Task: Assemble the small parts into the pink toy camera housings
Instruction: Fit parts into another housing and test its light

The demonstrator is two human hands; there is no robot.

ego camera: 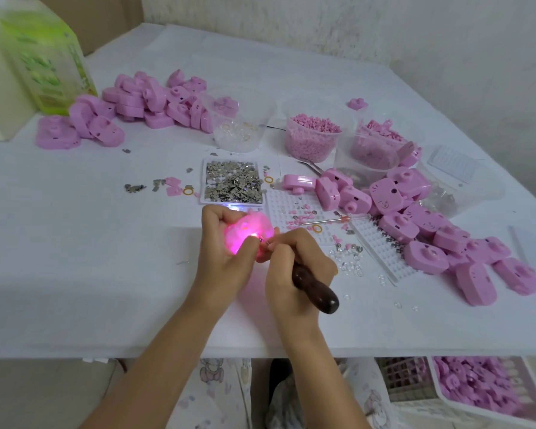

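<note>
1. Head view, holding hand: my left hand [226,243] was curled round one pink housing [245,233] and held it low over the white table [90,243], straight ahead of me. The housing glowed from within.
2. Working hand: my right hand [294,258] was closed round the dark-handled tool [317,289], fingers pinched near its tip.
3. Governing relation: the housing lay immediately left of my right hand. The tool's long axis ran from its butt, lower right and toward me, up and left to the housing's right side. Glare hid whether the tip was seated.
4. Supplies: the tray of metal parts [232,181] lay just beyond both hands.
5. Judgement: the next push should follow that axis, with the left hand bracing against it.
</note>
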